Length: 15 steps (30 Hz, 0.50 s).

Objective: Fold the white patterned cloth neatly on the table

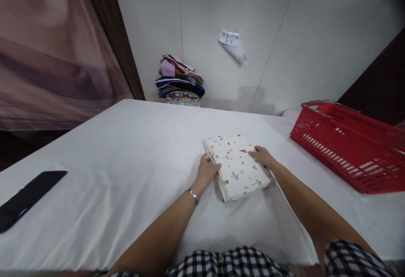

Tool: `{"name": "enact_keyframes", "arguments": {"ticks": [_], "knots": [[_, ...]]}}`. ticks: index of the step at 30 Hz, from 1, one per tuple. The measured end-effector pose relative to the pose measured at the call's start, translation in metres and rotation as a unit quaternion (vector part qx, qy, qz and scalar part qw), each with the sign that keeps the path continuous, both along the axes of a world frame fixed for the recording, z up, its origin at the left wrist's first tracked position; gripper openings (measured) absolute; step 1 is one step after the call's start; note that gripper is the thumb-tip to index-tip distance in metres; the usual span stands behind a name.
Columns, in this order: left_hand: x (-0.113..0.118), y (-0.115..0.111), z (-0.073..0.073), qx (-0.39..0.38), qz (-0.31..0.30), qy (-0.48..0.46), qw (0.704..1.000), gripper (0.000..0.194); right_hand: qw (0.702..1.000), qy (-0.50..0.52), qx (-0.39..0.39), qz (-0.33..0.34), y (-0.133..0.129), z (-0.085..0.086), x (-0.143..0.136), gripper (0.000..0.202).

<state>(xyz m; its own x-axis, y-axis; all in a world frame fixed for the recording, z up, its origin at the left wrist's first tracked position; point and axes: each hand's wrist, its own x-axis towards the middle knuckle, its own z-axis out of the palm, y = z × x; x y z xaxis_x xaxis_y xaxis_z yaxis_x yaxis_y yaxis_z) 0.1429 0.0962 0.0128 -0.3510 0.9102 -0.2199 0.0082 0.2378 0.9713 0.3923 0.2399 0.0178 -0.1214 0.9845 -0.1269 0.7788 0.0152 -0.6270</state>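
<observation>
A folded cream cloth point(237, 169) with small printed figures is in front of me, its near edge tilted slightly above the white-covered table point(133, 150). My left hand point(207, 171) grips its left edge, thumb on top and fingers along the layered side. At the right edge, my right hand point(262, 157) holds it with the thumb on top; the fingers underneath are hidden. A silver bracelet point(193, 196) circles my left wrist.
To the right stands a red plastic basket point(348, 146) with metal handles. A dark flat phone-like device point(28, 199) lies at left. Beyond the far edge is a stack of folded fabrics point(180, 78). A plastic bag with a written label point(232, 44) hangs on the wall.
</observation>
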Motion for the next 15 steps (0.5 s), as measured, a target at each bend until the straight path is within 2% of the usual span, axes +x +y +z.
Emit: {"name": "enact_keyframes", "arguments": {"ticks": [3, 6, 8, 11, 13, 15], "knots": [[-0.002, 0.003, -0.003, 0.001, -0.005, 0.006, 1.000, 0.076, 0.990, -0.089, 0.100, 0.039, -0.001, 0.004, -0.011, 0.053], [-0.003, 0.004, -0.006, 0.000, -0.007, 0.016, 1.000, 0.076, 0.973, -0.072, 0.181, 0.125, -0.012, 0.006, -0.037, 0.050], [-0.003, 0.004, -0.007, -0.001, -0.005, 0.020, 1.000, 0.078, 0.958, -0.053, 0.201, 0.196, -0.022, 0.003, -0.059, 0.048], [-0.003, 0.004, -0.009, 0.002, -0.007, 0.015, 1.000, 0.078, 0.926, -0.080, 0.209, 0.303, -0.039, -0.009, -0.086, 0.049], [-0.003, 0.005, -0.010, 0.005, -0.008, 0.010, 1.000, 0.077, 0.910, -0.111, 0.213, 0.337, -0.047, -0.016, -0.095, 0.048], [-0.004, 0.007, -0.012, 0.008, -0.013, 0.013, 1.000, 0.076, 0.906, -0.127, 0.219, 0.339, -0.050, -0.020, -0.098, 0.047]]}}
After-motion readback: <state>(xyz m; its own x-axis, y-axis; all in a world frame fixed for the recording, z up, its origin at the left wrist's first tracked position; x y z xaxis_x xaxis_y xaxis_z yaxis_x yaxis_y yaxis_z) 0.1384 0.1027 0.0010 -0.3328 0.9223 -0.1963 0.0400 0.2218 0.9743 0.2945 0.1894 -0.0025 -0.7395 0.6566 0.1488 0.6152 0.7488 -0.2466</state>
